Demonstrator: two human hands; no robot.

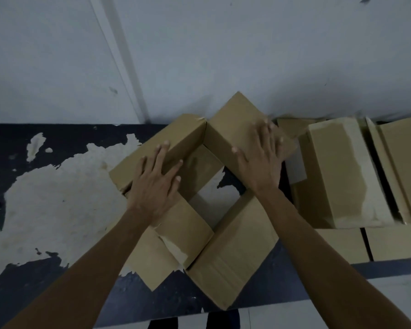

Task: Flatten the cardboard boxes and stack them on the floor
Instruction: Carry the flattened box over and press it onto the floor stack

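Observation:
A brown cardboard box (233, 252) stands open on the dark floor, its four flaps spread outward and the floor showing through its open middle. My left hand (156, 180) lies flat on the far-left flap, fingers straight and spread. On the far-right flap, which leans toward the wall, my right hand (262, 160) presses with fingers straight. Neither hand grips anything.
More cardboard boxes (342, 172) stand in a row along the wall at the right, with further ones (394, 243) in front of them. The white wall (199, 55) rises just behind. The floor (45, 186) at the left has peeling dark paint.

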